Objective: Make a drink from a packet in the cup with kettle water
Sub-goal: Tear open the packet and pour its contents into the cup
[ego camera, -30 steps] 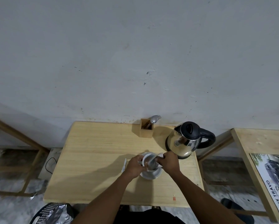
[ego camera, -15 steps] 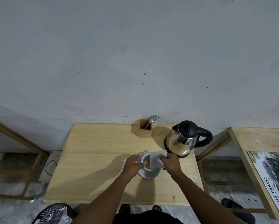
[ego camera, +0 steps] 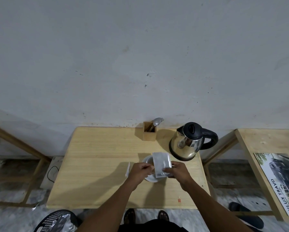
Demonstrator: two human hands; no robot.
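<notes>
A silvery white packet point(ego camera: 161, 163) stands upright over the white cup point(ego camera: 147, 160), pinched at its lower end by my right hand point(ego camera: 179, 170). The packet hides most of the cup, which sits on a white saucer point(ego camera: 151, 179). My left hand point(ego camera: 138, 171) is curled against the cup's left side, fingers closed. The steel kettle point(ego camera: 185, 144), with a black lid and handle, stands just behind and to the right, handle pointing right.
A thin torn strip point(ego camera: 128, 168) lies on the wooden table point(ego camera: 98, 164) left of my left hand. A wooden holder point(ego camera: 149, 133) with a spoon point(ego camera: 156, 121) stands at the back edge. A second table with a magazine point(ego camera: 281, 181) is on the right; a black basket point(ego camera: 56, 221) is on the floor.
My right hand has raised the packet from low over the cup to standing upright above it. My left hand has stayed at the cup's left side.
</notes>
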